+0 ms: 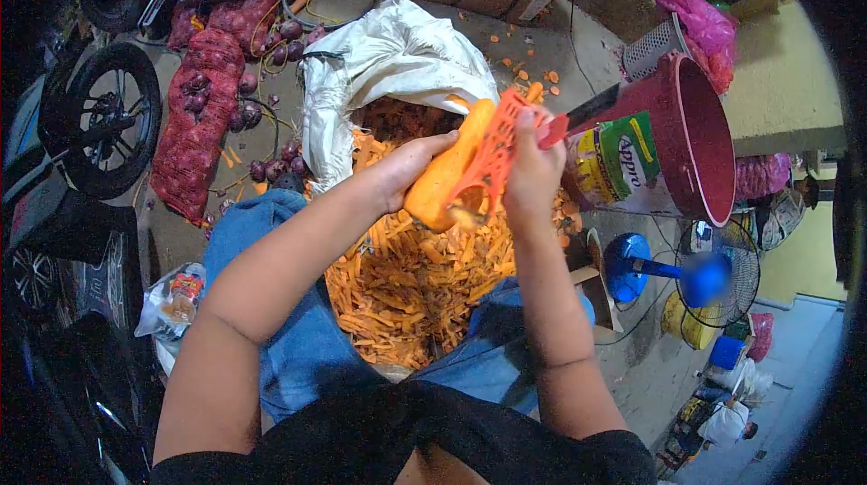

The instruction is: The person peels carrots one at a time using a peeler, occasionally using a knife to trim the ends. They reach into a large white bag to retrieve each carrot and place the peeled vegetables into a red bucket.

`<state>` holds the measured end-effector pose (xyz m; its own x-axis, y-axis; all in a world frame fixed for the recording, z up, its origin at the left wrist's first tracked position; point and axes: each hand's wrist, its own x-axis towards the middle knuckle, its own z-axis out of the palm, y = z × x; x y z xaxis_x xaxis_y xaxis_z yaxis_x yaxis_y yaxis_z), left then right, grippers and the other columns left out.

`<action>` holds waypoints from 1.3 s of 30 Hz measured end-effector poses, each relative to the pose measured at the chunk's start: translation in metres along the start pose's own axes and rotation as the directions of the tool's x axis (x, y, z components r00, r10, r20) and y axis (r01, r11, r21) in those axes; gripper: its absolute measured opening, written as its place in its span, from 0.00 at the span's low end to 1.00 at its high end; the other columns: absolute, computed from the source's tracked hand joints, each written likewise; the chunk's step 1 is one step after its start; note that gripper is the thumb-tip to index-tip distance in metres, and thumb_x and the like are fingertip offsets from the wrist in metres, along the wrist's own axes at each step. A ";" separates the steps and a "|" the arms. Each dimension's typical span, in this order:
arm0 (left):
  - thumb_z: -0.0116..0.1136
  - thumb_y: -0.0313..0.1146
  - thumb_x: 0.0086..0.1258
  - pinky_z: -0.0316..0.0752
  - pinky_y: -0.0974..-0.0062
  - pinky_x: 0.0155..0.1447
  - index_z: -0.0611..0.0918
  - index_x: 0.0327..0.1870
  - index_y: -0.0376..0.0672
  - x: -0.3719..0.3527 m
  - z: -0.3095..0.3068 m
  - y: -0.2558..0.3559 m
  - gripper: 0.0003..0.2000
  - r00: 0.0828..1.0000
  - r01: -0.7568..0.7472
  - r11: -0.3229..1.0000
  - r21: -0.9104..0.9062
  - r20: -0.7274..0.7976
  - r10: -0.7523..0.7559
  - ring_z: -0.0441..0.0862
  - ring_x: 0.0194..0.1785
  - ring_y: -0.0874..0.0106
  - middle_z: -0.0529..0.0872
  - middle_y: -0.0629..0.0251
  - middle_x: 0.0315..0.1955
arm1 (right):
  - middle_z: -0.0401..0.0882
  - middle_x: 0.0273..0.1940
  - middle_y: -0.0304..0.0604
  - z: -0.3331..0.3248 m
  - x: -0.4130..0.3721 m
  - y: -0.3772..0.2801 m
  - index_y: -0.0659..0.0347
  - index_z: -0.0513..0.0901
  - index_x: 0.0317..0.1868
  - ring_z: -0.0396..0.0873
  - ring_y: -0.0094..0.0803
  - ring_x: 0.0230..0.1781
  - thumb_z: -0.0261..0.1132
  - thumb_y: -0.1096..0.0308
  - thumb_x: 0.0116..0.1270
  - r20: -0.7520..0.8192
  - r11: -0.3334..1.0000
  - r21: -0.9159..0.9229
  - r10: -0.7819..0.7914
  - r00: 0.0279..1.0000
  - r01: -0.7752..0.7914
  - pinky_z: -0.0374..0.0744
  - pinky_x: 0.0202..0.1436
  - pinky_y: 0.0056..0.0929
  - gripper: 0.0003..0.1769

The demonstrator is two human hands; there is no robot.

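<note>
Around the peelings (390, 300), cluttered grey floor (637, 354).

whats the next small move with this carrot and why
Probably a stroke of the orange peeler along the carrot: the left hand grips the carrot over the peelings, and the right hand holds the peeler right alongside.

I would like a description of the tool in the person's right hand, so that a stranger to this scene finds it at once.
Find the big heap of orange peelings. Above it, the right hand holds the tool, next to a carrot in the left hand. Unlike the smooth, solid carrot, the tool is redder and pierced with many openings.
</note>
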<state>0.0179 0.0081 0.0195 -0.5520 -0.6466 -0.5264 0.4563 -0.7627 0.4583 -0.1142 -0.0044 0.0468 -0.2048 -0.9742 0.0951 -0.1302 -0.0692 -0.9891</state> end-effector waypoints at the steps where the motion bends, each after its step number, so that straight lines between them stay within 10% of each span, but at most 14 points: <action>1: 0.36 0.43 0.64 0.72 0.75 0.41 0.71 0.43 0.39 -0.001 0.002 0.001 0.17 1.000 -0.013 1.000 -0.002 0.008 0.013 0.77 0.34 0.73 0.78 0.63 0.35 | 0.69 0.28 0.35 0.005 -0.006 -0.001 0.65 0.70 0.34 0.66 0.18 0.27 0.52 0.63 0.60 0.053 0.992 0.123 -0.032 0.998 0.025 0.66 0.32 0.18 0.11; 3: 0.34 0.43 0.64 0.72 0.75 0.41 0.70 0.44 0.39 -0.001 0.004 0.000 0.18 1.000 -0.026 1.000 -0.006 0.017 0.026 0.76 0.35 0.73 0.77 0.62 0.36 | 0.69 0.26 0.35 0.011 -0.014 0.001 0.64 0.70 0.33 0.66 0.19 0.26 0.52 0.62 0.60 0.102 0.969 0.245 -0.070 0.992 0.043 0.66 0.30 0.19 0.11; 13: 0.34 0.42 0.65 0.73 0.77 0.38 0.71 0.43 0.40 0.008 0.001 -0.010 0.17 0.999 -0.041 0.985 0.170 0.039 0.035 0.77 0.33 0.75 0.78 0.64 0.33 | 0.70 0.24 0.43 0.004 -0.007 0.007 0.66 0.69 0.31 0.68 0.28 0.24 0.51 0.65 0.60 -0.015 0.915 -0.280 -0.306 0.952 0.289 0.68 0.29 0.26 0.11; 20: 0.38 0.42 0.64 0.72 0.79 0.35 0.71 0.42 0.40 -0.005 0.007 -0.026 0.16 0.992 -0.005 0.905 0.426 0.117 -0.049 0.77 0.30 0.76 0.78 0.65 0.32 | 0.73 0.26 0.47 -0.077 0.080 0.067 0.70 0.70 0.29 0.71 0.30 0.25 0.51 0.68 0.58 -0.586 0.946 -0.292 -0.061 0.808 -0.140 0.69 0.30 0.29 0.11; 25: 0.36 0.43 0.64 0.72 0.75 0.39 0.71 0.43 0.40 0.002 -0.002 -0.006 0.17 0.995 0.095 0.986 0.135 -0.025 -0.093 0.77 0.34 0.72 0.78 0.63 0.34 | 0.69 0.25 0.35 -0.022 0.033 0.017 0.67 0.70 0.29 0.65 0.21 0.23 0.51 0.67 0.59 -0.215 0.991 0.063 -0.103 0.971 0.119 0.67 0.30 0.20 0.10; 30: 0.32 0.39 0.65 0.71 0.76 0.41 0.71 0.43 0.41 0.008 0.001 -0.016 0.16 0.998 -0.055 0.979 0.195 -0.029 0.062 0.76 0.35 0.75 0.78 0.64 0.35 | 0.71 0.23 0.44 0.011 -0.011 0.010 0.66 0.70 0.29 0.68 0.28 0.23 0.51 0.67 0.59 0.024 0.900 -0.329 -0.294 0.956 0.285 0.68 0.29 0.25 0.09; 35: 0.35 0.38 0.64 0.72 0.79 0.38 0.72 0.42 0.38 0.010 0.004 -0.009 0.15 0.995 -0.049 0.937 0.347 0.099 0.015 0.76 0.33 0.77 0.78 0.63 0.34 | 0.71 0.21 0.47 0.002 0.013 0.021 0.67 0.71 0.26 0.70 0.35 0.22 0.51 0.67 0.58 -0.077 0.852 -0.427 -0.366 0.927 0.301 0.68 0.27 0.30 0.11; 39: 0.37 0.40 0.64 0.72 0.79 0.38 0.70 0.46 0.38 -0.009 0.010 -0.023 0.16 0.984 0.122 0.938 0.326 0.085 -0.157 0.76 0.35 0.76 0.77 0.63 0.36 | 0.73 0.24 0.49 -0.072 0.081 0.081 0.70 0.71 0.27 0.71 0.36 0.23 0.52 0.66 0.57 -0.422 0.816 -0.578 -0.272 0.865 -0.025 0.68 0.27 0.31 0.12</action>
<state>0.0049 0.0316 0.0205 -0.6740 -0.5154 -0.5292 0.1335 -0.7896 0.5990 -0.2117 -0.0736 -0.0179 -0.5508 -0.7330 0.3991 -0.6617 0.0921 -0.7441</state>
